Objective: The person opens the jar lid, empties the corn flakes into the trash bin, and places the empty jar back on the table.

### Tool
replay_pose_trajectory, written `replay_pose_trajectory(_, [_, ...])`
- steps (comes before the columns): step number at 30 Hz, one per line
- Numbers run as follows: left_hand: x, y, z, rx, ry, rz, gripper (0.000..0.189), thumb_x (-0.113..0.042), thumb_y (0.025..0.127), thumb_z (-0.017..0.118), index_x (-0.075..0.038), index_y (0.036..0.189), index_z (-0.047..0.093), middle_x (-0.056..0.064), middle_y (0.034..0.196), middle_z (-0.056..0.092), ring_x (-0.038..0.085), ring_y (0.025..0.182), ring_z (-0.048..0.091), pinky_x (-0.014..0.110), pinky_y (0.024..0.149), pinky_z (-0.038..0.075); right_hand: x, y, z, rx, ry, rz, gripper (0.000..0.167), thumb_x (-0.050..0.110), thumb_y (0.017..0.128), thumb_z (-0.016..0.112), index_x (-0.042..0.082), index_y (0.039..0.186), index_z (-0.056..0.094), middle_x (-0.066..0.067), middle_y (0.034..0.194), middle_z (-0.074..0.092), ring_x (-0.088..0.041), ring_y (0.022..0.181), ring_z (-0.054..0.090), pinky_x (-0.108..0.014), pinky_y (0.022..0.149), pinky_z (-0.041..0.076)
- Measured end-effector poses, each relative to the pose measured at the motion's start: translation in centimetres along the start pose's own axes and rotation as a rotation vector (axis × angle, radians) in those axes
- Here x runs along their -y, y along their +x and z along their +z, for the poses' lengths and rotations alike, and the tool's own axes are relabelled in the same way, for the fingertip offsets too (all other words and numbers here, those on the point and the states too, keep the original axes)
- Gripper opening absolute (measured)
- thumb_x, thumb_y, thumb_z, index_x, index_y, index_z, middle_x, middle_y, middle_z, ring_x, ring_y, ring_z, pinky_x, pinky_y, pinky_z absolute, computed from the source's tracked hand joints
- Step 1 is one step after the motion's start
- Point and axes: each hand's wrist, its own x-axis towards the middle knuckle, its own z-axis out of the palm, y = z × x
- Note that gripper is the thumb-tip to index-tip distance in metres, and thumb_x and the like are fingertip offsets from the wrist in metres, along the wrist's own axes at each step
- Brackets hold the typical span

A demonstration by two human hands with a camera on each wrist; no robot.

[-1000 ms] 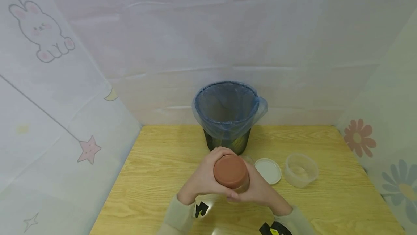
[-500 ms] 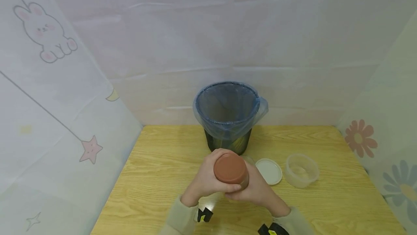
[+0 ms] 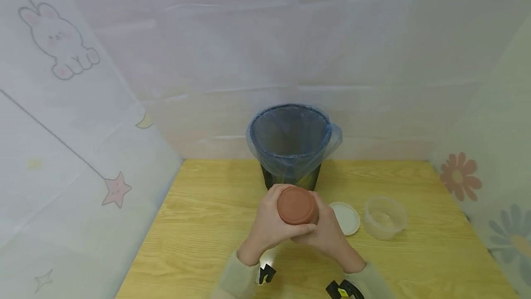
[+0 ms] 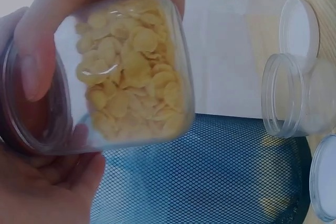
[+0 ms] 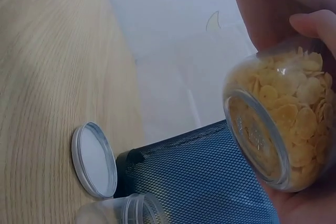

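Note:
Both hands grip a clear jar of cornflakes (image 4: 131, 66) with a reddish-brown lid (image 3: 296, 204) on top, held up in front of the bin. My left hand (image 3: 269, 223) wraps the jar's left side near the lid, its thumb crossing the front. My right hand (image 3: 327, 227) holds it from the right. In the right wrist view the jar's base faces the camera, and flakes fill most of the body (image 5: 294, 114).
Behind the hands stands a mesh bin with a blue liner (image 3: 257, 151). To the right are a white lid (image 3: 346, 218) and a clear round tub (image 3: 385, 225). Wrist views show a clear open jar (image 4: 286, 98) and a silver-rimmed lid (image 5: 94, 161) near the bin.
The jar and both hands have shifted slightly right and away from the body. The left thumb has moved right across the jar's front. The small clear jar's edge is now covered in the head view.

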Motion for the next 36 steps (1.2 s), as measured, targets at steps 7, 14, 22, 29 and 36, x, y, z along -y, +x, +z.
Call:
replay_pose_trajectory(7, [0.1,-0.3,-0.1,0.066,-0.009,-0.02,0.084,-0.039,0.072,0.094,-0.025,0.141,0.05,-0.009,0.134,0.053,0.015,0.119,0.055,0.039,0.096,0.05,-0.3,0.2,-0.7,-0.024,-0.01,-0.063,0.09,0.006,0.068,0.094,0.01,0.145,0.048,-0.005,0.127,0.064,-0.023,0.11,0.065,-0.041,0.087,0.056])
replay_pose_trajectory(14, [0.3,-0.7,-0.4,0.055,0.073,0.045,0.07,-0.042,0.086,0.083,-0.018,0.142,0.05,-0.004,0.134,0.052,0.015,0.119,0.054,0.039,0.099,0.048,-0.6,0.1,-1.4,-0.053,-0.051,-0.011,0.089,0.008,0.069,0.094,0.014,0.145,0.049,-0.001,0.127,0.064,-0.019,0.107,0.065,-0.041,0.085,0.056])
replay_pose_trajectory(22, [0.1,-0.9,-0.9,0.072,0.089,0.001,0.067,-0.044,0.086,0.082,-0.018,0.14,0.052,-0.007,0.133,0.053,0.014,0.122,0.052,0.04,0.101,0.047,-0.6,-0.1,-1.5,-0.046,-0.051,0.034,0.086,0.009,0.07,0.093,0.015,0.143,0.049,0.0,0.128,0.063,-0.02,0.109,0.064,-0.043,0.087,0.055])
replay_pose_trajectory(29, [0.2,-0.7,-0.9,0.095,-0.01,-0.009,0.074,-0.038,0.082,0.087,-0.021,0.144,0.049,-0.008,0.137,0.052,0.015,0.123,0.054,0.039,0.1,0.048,-0.3,-0.1,-1.5,0.003,-0.004,0.002,0.087,0.005,0.069,0.092,0.012,0.144,0.048,-0.002,0.129,0.062,-0.022,0.11,0.064,-0.043,0.088,0.055])
replay_pose_trajectory(36, [0.2,-0.6,-0.9,0.135,-0.111,-0.059,0.076,-0.03,0.078,0.091,-0.026,0.142,0.051,-0.009,0.136,0.053,0.016,0.122,0.055,0.042,0.101,0.047,-0.1,-0.2,-1.2,0.024,0.057,-0.006,0.089,0.003,0.067,0.093,0.014,0.143,0.048,-0.003,0.129,0.062,-0.022,0.112,0.063,-0.04,0.09,0.054])
